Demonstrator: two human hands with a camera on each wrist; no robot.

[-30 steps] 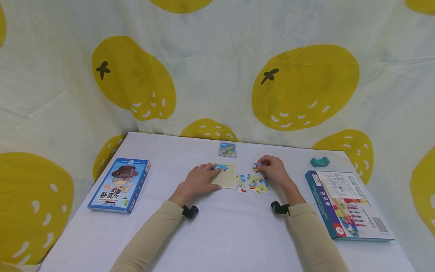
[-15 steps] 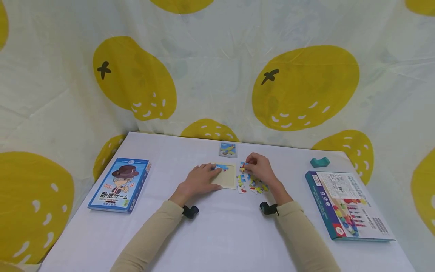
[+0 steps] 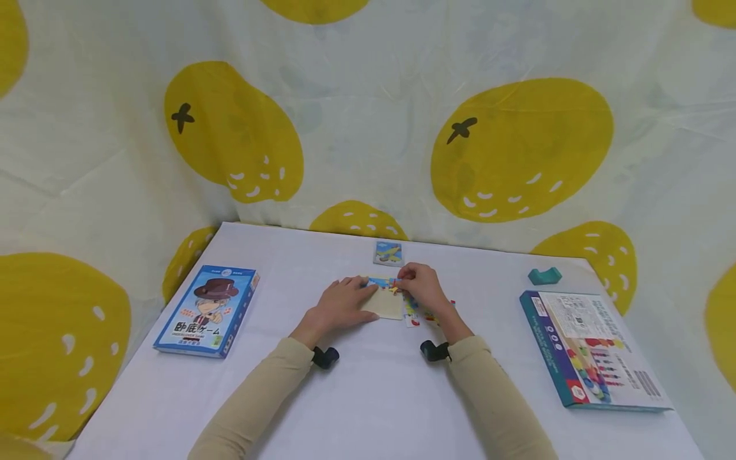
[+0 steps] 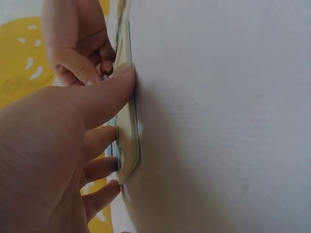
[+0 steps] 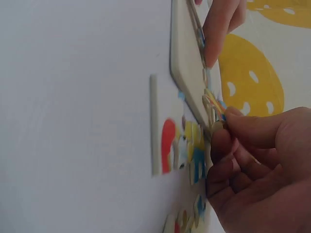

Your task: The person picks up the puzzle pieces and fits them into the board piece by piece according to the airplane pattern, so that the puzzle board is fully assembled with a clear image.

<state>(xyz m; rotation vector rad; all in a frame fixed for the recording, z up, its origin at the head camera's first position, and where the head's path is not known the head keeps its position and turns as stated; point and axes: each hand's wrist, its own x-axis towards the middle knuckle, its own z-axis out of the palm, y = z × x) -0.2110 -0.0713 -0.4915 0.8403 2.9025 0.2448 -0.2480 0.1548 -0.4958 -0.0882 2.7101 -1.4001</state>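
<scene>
A shallow wooden puzzle tray [image 3: 386,308] lies mid-table, with blue puzzle pieces [image 3: 377,282] along its far edge. My left hand [image 3: 342,305] rests over the tray's left side, fingers spread and fairly straight. Its thumb [image 4: 109,94] touches the tray's near edge. At the tray's far right corner my right hand [image 3: 422,285] pinches a puzzle piece [image 5: 216,104] between thumb and forefinger, tilted against the tray. Loose puzzle pieces [image 5: 167,141] lie just right of the tray, partly hidden beneath the right hand in the head view.
Behind the tray is a small picture card [image 3: 388,252] of a yellow plane. A blue game box [image 3: 207,311] lies at the left, a larger paint-set box [image 3: 595,351] at the right. Beyond that box sits a teal block [image 3: 545,276]. A fruit-patterned curtain [image 3: 368,128] borders the back.
My right hand has moved left with the pinched puzzle piece, from above the loose pieces to the tray's far right corner. The left hand has stayed on the tray.
</scene>
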